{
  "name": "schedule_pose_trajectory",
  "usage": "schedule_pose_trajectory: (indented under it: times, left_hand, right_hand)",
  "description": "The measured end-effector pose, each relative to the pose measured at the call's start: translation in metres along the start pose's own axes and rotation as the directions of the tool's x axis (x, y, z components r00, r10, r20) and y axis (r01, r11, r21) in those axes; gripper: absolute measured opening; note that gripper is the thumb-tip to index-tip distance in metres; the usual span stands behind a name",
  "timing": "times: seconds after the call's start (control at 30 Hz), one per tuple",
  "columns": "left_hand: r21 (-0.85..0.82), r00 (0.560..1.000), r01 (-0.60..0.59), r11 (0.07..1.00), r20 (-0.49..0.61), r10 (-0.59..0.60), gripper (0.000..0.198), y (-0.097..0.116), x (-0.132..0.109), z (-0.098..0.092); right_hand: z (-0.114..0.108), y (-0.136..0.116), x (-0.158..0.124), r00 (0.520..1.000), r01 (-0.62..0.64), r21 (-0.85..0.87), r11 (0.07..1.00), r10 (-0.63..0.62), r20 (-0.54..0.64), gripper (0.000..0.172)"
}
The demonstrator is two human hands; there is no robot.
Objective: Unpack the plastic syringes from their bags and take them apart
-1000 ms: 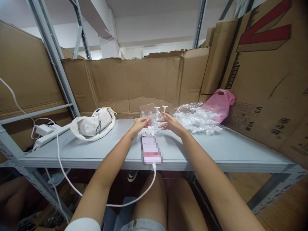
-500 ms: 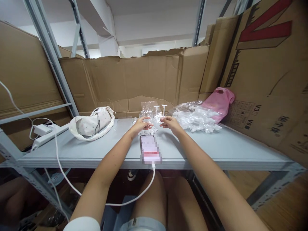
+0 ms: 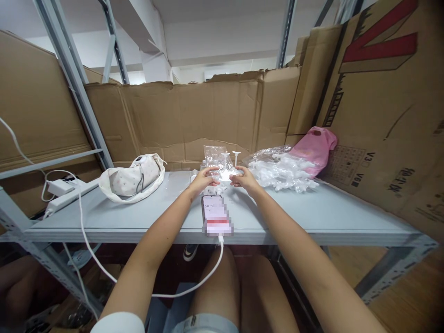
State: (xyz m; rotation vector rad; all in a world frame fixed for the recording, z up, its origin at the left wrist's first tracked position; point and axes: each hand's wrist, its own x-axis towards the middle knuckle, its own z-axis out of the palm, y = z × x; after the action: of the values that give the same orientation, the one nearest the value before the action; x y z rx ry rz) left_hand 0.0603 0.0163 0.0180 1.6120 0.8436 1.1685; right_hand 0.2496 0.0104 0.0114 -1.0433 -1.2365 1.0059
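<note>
My left hand [image 3: 204, 180] and my right hand [image 3: 245, 178] face each other over the middle of the shelf. Between them is a small clear plastic bag [image 3: 218, 159], its near edge pinched by the fingers of both. Behind the right fingers a white T-shaped plastic piece [image 3: 236, 158] stands upright, and the top of another shows by the bag. Small white pieces [image 3: 210, 190] lie below my left fingers, partly hidden. In front of the hands rests a phone [image 3: 214, 212] with a white cable plugged into its near end.
A large clear bag of white plastic parts [image 3: 282, 171] lies to the right, against a pink bag [image 3: 317, 145]. On the left are a white cloth pouch [image 3: 133, 178] and a power strip [image 3: 71, 196]. Cardboard [image 3: 194, 111] walls the back; a big carton [image 3: 388, 115] stands at right.
Both hands have drawn slightly closer, and the clear bag between them is spread wider. A bright stretch of plastic now shows between the fingertips.
</note>
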Motion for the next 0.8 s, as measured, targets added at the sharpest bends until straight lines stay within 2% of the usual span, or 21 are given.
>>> schedule_pose_trajectory:
  times: [0.07,0.2,0.23,0.4,0.57,0.67,0.8]
  left_hand:
    - [0.018,1.000,-0.005,1.000,0.005,0.005,0.053,0.0021,-0.0006,-0.0003]
    - [0.053,1.000,-0.012,0.999,0.020,0.011,0.063,0.0088,-0.0042,-0.0004]
    - [0.055,1.000,-0.002,0.998,0.011,0.001,0.065,0.0098,-0.0048,-0.0002]
    - [0.039,0.998,0.056,0.998,-0.026,-0.055,0.072,0.0092,-0.0041,-0.0006]
    - [0.026,0.997,0.045,0.999,0.057,-0.047,0.069,0.0065,-0.0043,-0.0054]
    - [0.028,0.994,0.070,0.997,0.087,-0.072,0.068,0.0065,-0.0047,-0.0062]
    - [-0.029,0.999,0.034,0.999,-0.008,-0.034,0.076,0.0046,-0.0022,-0.0058]
  right_hand:
    - [-0.0004,-0.0006,-0.0002,1.000,-0.025,-0.013,1.000,0.025,-0.003,0.041]
    - [-0.0026,-0.0024,0.0001,0.998,-0.041,-0.084,0.996,0.045,0.045,0.010]
    - [-0.0030,-0.0028,0.0002,0.998,-0.045,-0.094,0.995,0.050,0.048,0.007]
    - [-0.0037,-0.0021,0.0003,0.992,-0.112,-0.075,0.991,0.116,0.049,0.016]
    - [-0.0048,0.0008,0.0001,0.984,-0.109,0.017,0.994,0.105,0.146,0.009]
    - [-0.0047,0.0024,0.0001,0.978,-0.096,0.040,0.995,0.087,0.191,0.012]
    - [-0.0042,0.0045,0.0005,0.978,-0.106,0.005,0.994,0.103,0.181,0.016]
